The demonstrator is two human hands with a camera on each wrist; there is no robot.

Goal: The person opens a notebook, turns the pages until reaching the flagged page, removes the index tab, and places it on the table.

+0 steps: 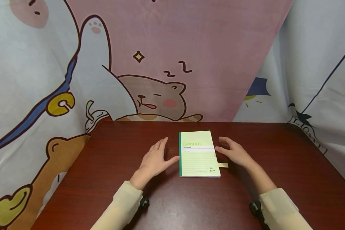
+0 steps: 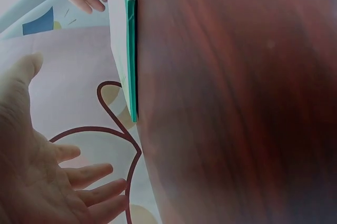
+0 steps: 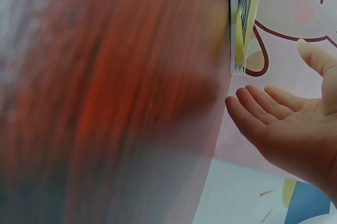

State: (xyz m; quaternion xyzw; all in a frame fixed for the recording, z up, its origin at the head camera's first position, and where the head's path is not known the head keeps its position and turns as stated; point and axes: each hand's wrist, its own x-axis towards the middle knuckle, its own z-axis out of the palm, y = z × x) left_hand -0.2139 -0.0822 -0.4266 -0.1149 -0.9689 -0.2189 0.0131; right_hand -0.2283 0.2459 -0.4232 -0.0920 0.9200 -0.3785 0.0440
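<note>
A pale green notebook [image 1: 198,159] with a dark green spine and "Gambit" on its cover lies closed on the table. From its right side sticks out a small yellowish tab [image 1: 223,165]. My left hand [image 1: 156,159] is to the left of the notebook, fingers spread and thumb tip right at the spine. On the other side my right hand [image 1: 235,151] hovers with its fingers loosely bent, close to the right edge. Neither hand holds anything. In the left wrist view the green spine [image 2: 131,60] faces the left palm; in the right wrist view the page edges [image 3: 243,23] show.
The notebook lies on a reddish-brown wooden table [image 1: 103,179] with a glossy surface. Behind it and at both sides hangs a cloth [image 1: 218,64] printed with cartoon animals, reaching the table's back edge. Each wrist wears a dark strap [image 1: 144,202] at the sleeve.
</note>
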